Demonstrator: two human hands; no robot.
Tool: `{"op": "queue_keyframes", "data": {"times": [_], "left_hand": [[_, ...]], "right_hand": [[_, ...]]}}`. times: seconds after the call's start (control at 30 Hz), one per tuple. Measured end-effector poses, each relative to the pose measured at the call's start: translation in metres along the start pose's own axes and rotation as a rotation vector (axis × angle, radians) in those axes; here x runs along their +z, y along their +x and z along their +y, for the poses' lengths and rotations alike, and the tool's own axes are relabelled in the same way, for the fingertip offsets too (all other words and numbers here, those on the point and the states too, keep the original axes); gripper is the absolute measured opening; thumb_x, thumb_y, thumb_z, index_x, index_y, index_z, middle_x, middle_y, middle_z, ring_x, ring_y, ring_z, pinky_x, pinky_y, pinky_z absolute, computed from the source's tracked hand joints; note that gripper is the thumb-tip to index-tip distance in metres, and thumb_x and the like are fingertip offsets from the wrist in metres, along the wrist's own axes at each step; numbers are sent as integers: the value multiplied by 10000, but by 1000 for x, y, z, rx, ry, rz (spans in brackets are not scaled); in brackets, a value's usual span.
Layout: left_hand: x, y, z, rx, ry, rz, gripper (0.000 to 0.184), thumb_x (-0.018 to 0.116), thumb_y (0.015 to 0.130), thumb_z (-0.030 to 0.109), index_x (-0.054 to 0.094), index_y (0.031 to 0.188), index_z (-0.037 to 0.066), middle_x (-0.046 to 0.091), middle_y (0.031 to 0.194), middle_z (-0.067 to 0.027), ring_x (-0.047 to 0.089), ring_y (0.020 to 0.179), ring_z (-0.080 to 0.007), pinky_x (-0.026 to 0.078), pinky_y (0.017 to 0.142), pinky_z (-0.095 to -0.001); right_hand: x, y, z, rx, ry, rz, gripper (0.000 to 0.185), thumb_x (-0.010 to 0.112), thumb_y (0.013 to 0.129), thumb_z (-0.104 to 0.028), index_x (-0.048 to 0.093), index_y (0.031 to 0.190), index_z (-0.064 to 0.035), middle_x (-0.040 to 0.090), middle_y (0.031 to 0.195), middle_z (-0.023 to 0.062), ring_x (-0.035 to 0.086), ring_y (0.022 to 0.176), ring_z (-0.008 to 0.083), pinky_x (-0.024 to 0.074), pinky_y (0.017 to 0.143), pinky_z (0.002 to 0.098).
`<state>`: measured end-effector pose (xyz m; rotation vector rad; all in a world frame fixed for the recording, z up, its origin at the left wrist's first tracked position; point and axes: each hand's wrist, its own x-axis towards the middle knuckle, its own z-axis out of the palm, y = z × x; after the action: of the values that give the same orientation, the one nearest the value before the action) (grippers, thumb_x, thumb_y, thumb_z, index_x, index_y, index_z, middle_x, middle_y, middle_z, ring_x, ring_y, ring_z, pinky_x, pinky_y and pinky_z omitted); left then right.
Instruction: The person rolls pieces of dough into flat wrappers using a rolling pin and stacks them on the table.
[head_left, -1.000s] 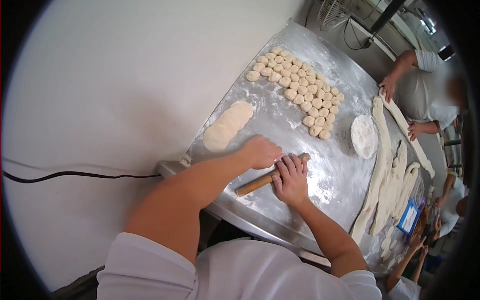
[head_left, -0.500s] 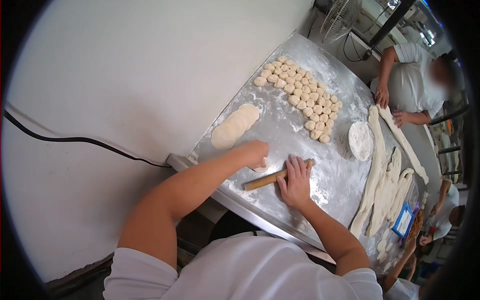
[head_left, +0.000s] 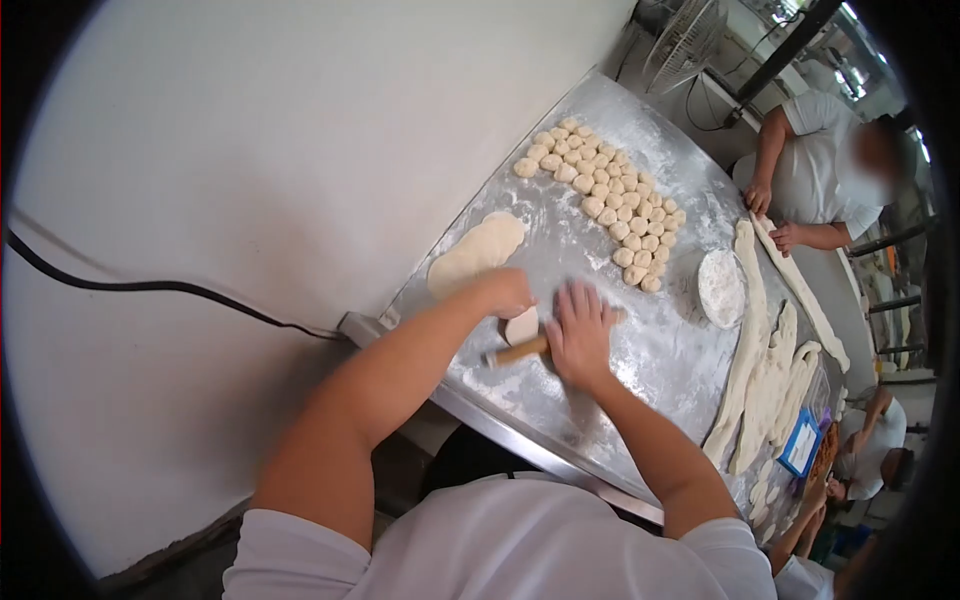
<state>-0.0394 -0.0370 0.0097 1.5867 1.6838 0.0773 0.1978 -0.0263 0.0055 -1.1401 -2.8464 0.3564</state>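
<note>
My left hand is closed in a pinch at the top edge of a small flat dough round, which lies on the metal table. My right hand, a little blurred, lies with fingers stretched out flat over a wooden rolling pin. The pin's near end sticks out to the left, just below the dough round. Beyond my left hand, a stack of overlapping rolled dough rounds rests near the wall, partly hidden by my forearm.
Several dough balls sit in rows on the floured table. A bowl of flour stands to the right, beside long dough strips. A co-worker handles one strip. Farther right are a blue-framed box and other people.
My right hand and the rolling pin have moved slightly up and left, the palm farther across the pin. More of the dough round shows below my left hand.
</note>
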Motion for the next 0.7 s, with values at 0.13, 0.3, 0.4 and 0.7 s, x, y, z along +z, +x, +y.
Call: {"op": "queue_keyframes", "data": {"times": [0.13, 0.3, 0.4, 0.7], "left_hand": [[12, 16, -23, 104, -149, -316, 441, 682, 1021, 376, 798, 1062, -47, 797, 931, -199, 772, 707, -307, 618, 677, -424], [-14, -13, 21, -118, 86, -361, 415, 682, 1002, 361, 808, 1039, -33, 807, 1007, -210, 791, 770, -327, 632, 728, -441], [-7, -17, 23, -145, 166, -36, 280, 706, 873, 214, 843, 1007, 10, 811, 1042, -236, 799, 957, -380, 621, 870, -477], [-10, -10, 2, -64, -154, -248, 471, 718, 988, 412, 813, 923, -45, 781, 828, -198, 781, 786, -355, 619, 758, -444]], "right_hand": [[-14, -81, 20, -41, 48, -72, 681, 526, 1088, -421, 432, 1643, -37, 321, 1744, 257, 267, 1613, 479, 170, 1299, 676], [-5, 12, -7, 70, -12, -44, 727, 532, 1085, -454, 410, 1660, -26, 271, 1765, 270, 252, 1628, 464, 170, 1311, 652], [-3, 83, -24, 141, -8, 70, 765, 519, 1090, -454, 331, 1693, -22, 256, 1768, 279, 229, 1639, 454, 169, 1323, 630], [-9, -71, 15, -57, 61, 13, 609, 583, 1062, -401, 550, 1586, -90, 364, 1723, 239, 342, 1570, 466, 201, 1287, 679]]}}
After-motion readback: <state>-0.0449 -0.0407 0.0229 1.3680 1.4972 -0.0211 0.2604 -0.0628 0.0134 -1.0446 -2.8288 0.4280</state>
